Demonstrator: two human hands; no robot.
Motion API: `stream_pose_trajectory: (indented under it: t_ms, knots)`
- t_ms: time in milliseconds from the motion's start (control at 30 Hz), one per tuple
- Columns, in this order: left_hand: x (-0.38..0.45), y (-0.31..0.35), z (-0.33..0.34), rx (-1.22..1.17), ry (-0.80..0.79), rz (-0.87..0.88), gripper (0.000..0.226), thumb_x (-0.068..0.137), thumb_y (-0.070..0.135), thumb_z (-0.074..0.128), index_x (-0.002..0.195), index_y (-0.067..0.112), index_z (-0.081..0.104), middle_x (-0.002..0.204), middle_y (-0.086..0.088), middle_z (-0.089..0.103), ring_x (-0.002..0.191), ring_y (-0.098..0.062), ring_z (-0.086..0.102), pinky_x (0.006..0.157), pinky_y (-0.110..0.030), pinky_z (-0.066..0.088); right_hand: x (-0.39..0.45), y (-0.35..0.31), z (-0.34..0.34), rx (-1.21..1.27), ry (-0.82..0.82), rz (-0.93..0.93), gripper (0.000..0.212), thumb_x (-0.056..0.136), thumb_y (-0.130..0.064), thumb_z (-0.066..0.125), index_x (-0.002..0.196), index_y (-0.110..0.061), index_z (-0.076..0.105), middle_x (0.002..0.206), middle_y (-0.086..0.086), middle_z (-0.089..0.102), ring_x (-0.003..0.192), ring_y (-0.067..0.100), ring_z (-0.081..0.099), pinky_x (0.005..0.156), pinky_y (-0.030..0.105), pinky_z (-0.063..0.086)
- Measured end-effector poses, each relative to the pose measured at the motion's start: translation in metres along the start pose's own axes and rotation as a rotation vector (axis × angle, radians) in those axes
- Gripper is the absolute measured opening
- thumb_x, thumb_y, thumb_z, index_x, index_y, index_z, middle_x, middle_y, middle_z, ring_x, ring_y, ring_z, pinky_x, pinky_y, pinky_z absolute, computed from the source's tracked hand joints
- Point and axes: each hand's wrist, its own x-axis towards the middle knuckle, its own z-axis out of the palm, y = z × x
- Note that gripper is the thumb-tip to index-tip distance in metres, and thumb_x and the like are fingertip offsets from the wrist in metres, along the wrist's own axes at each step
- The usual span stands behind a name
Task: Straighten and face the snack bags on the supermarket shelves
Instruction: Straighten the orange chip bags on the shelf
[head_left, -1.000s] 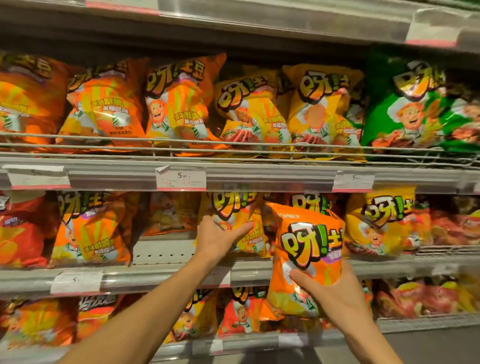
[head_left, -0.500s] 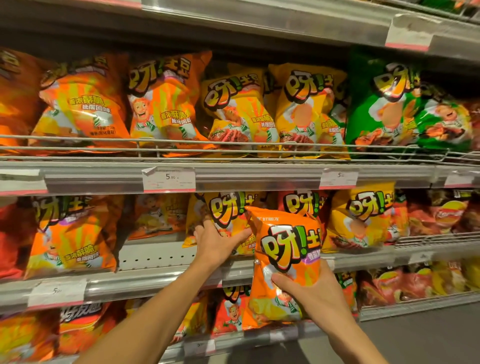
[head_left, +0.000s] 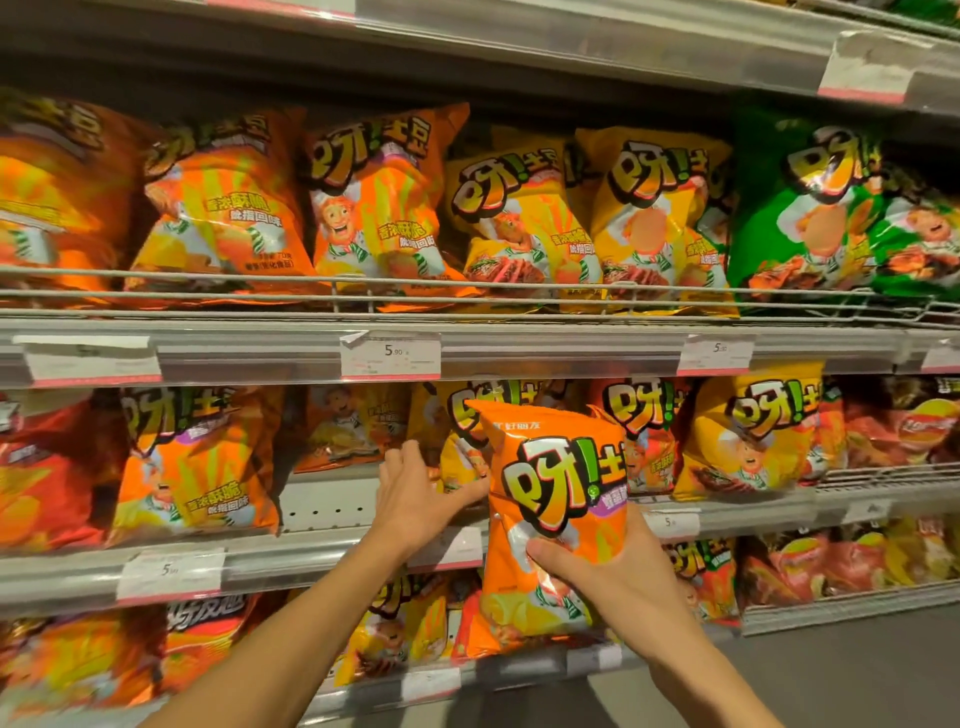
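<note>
Orange, yellow, green and red snack bags on grey shelves

At lower centre an orange bag (head_left: 558, 519) with yellow rays, a yellow-green logo outlined in black and a purple patch is seen. Yellow bags (head_left: 524, 218) are shown at upper centre, green bags (head_left: 810, 208) at upper right, red bags (head_left: 904, 426) at right. White price tags (head_left: 389, 356) are edged in pink.

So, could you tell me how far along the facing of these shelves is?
Done: the top shelf's yellow and green bags face forward. In hand: the right hand grips an orange crisp bag while the left hand touches a yellow bag. Left: the gap on the middle shelf.
</note>
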Motion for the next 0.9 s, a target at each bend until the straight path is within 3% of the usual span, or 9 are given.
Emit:
stream_pose_trajectory:
  t_ms: [100, 233, 300, 400, 533, 600, 700, 800, 900]
  knots:
    - [-0.028, -0.04, -0.033, 0.04, 0.059, 0.163, 0.069, 0.086, 0.064, 0.05, 0.133, 0.014, 0.05, 0.126, -0.002, 0.048, 0.124, -0.02, 0.042, 0.105, -0.036, 0.038, -0.003, -0.011, 0.023, -0.012, -0.059, -0.023, 0.084, 0.048, -0.065, 0.089, 0.122, -0.044, 0.056, 0.108, -0.025, 0.073, 0.102, 0.002, 0.069, 0.094, 0.038, 0.056]
    - [-0.067, -0.097, -0.062, 0.407, 0.194, 0.429, 0.036, 0.101, 0.031, 0.043, 0.127, 0.01, 0.058, 0.122, -0.004, 0.052, 0.112, -0.024, 0.052, 0.096, -0.04, 0.047, 0.001, -0.03, 0.063, -0.067, -0.143, -0.058, 0.085, 0.046, -0.07, 0.087, 0.12, -0.047, 0.053, 0.106, -0.032, 0.07, 0.096, -0.009, 0.066, 0.083, 0.024, 0.051]
    - [-0.08, -0.115, -0.071, 0.556, 0.181, 0.434, 0.042, 0.096, 0.032, 0.046, 0.13, 0.009, 0.057, 0.124, -0.007, 0.052, 0.112, -0.027, 0.053, 0.095, -0.041, 0.048, 0.011, -0.042, 0.089, -0.114, -0.135, -0.074, 0.092, 0.043, -0.072, 0.085, 0.124, -0.043, 0.052, 0.11, -0.025, 0.069, 0.102, -0.004, 0.064, 0.086, 0.029, 0.053]
    - [-0.087, -0.128, -0.078, 0.708, 0.088, 0.394, 0.067, 0.087, 0.034, 0.064, 0.144, 0.006, 0.046, 0.141, -0.011, 0.047, 0.13, -0.032, 0.047, 0.11, -0.049, 0.041, 0.03, -0.061, 0.129, -0.18, -0.104, -0.1, 0.089, 0.05, -0.065, 0.088, 0.125, -0.031, 0.054, 0.118, -0.013, 0.067, 0.11, 0.014, 0.064, 0.098, 0.043, 0.053]
    - [-0.084, -0.134, -0.078, 0.704, 0.107, 0.405, 0.071, 0.085, 0.036, 0.068, 0.143, 0.003, 0.046, 0.142, -0.012, 0.048, 0.133, -0.032, 0.047, 0.113, -0.048, 0.038, 0.057, -0.078, 0.169, -0.275, -0.014, -0.084, 0.09, 0.059, -0.066, 0.087, 0.124, -0.019, 0.047, 0.119, 0.001, 0.065, 0.112, 0.027, 0.063, 0.093, 0.045, 0.053]
    - [-0.082, -0.138, -0.077, 0.667, 0.113, 0.397, 0.07, 0.09, 0.038, 0.06, 0.148, 0.005, 0.039, 0.147, -0.01, 0.042, 0.138, -0.029, 0.04, 0.12, -0.044, 0.027, 0.069, -0.083, 0.18, -0.338, 0.019, -0.052, 0.098, 0.06, -0.071, 0.083, 0.129, -0.013, 0.045, 0.125, 0.007, 0.062, 0.117, 0.031, 0.06, 0.089, 0.043, 0.053]
    - [-0.082, -0.141, -0.074, 0.621, 0.114, 0.369, 0.07, 0.093, 0.041, 0.051, 0.152, 0.01, 0.029, 0.15, -0.005, 0.035, 0.142, -0.024, 0.03, 0.123, -0.04, 0.017, 0.086, -0.085, 0.187, -0.348, 0.046, -0.007, 0.081, 0.063, -0.074, 0.08, 0.107, -0.013, 0.05, 0.116, 0.01, 0.062, 0.106, 0.031, 0.062, 0.075, 0.036, 0.046]
    - [-0.083, -0.135, -0.072, 0.603, 0.139, 0.366, 0.069, 0.087, 0.038, 0.06, 0.145, 0.01, 0.037, 0.141, -0.007, 0.046, 0.134, -0.025, 0.042, 0.117, -0.044, 0.032, 0.098, -0.086, 0.196, -0.376, 0.012, 0.001, 0.068, 0.062, -0.077, 0.078, 0.085, -0.016, 0.059, 0.106, 0.01, 0.067, 0.094, 0.029, 0.065, 0.068, 0.034, 0.043]
    - [-0.084, -0.131, -0.072, 0.563, 0.193, 0.366, 0.069, 0.084, 0.035, 0.066, 0.143, 0.01, 0.038, 0.137, -0.006, 0.049, 0.13, -0.021, 0.038, 0.114, -0.043, 0.036, 0.107, -0.087, 0.201, -0.38, 0.011, 0.023, 0.063, 0.062, -0.077, 0.078, 0.072, -0.017, 0.063, 0.113, 0.009, 0.069, 0.106, 0.031, 0.065, 0.075, 0.035, 0.049]
